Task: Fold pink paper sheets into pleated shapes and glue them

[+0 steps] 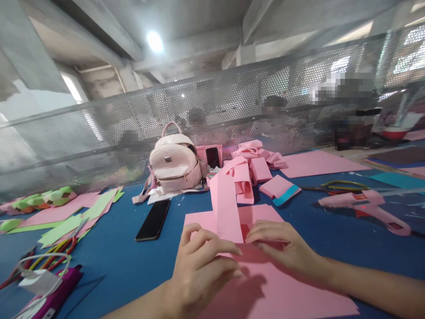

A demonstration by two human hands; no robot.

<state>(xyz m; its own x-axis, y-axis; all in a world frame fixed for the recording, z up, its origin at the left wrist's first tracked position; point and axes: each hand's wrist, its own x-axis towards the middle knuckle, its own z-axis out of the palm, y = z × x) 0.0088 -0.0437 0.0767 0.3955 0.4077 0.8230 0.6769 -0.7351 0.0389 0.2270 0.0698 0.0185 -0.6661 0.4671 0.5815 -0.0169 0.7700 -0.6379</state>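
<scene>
A large pink foam sheet (299,294) lies on the blue table in front of me. A long pink strip (228,208) stretches back from it toward a pile of folded pink pieces (250,155). My left hand (207,261) hovers over the sheet's left part, fingers bent and apart, with nothing visible in them; its shadow falls on the sheet. To the right of the strip, my right hand (282,246) pinches the edge of a pink piece between thumb and fingers.
A pink glue gun (368,206) lies at the right, near scissors (345,187). Behind are a backpack (175,161) and a phone (153,220). At the left sit a purple power strip (61,290), more scissors (63,250) and green sheets (63,230). A perforated metal partition (133,117) stands behind.
</scene>
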